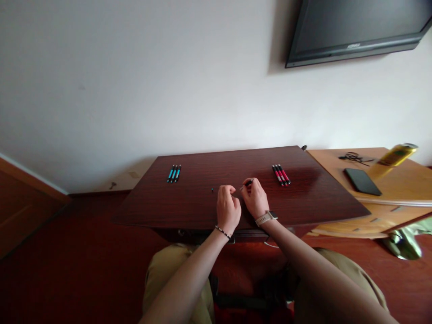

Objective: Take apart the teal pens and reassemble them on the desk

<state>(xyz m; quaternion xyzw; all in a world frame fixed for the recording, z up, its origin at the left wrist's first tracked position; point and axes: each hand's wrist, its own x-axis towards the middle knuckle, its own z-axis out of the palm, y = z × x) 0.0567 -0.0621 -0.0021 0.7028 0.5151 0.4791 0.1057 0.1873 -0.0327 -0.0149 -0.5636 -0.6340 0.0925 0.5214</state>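
Note:
My right hand (255, 198) is closed around a dark pen part (249, 183), with a thin pale end sticking out to the left. Just left of it, my left hand (228, 208) is curled shut, and whatever its fingers hold is hidden. On the dark wooden table (192, 207), a small dark teal piece (212, 190) lies left of my left hand. Several blue pens (173, 173) are lined up side by side at the far left. Several red-and-black pens (281, 175) lie in a similar row to the right of my right hand.
A lighter wooden cabinet (398, 184) adjoins the table on the right. It carries a black flat device (362, 181), a dark cable (356, 157) and a yellow can (398, 154) on its side. A television (357, 36) hangs on the wall above.

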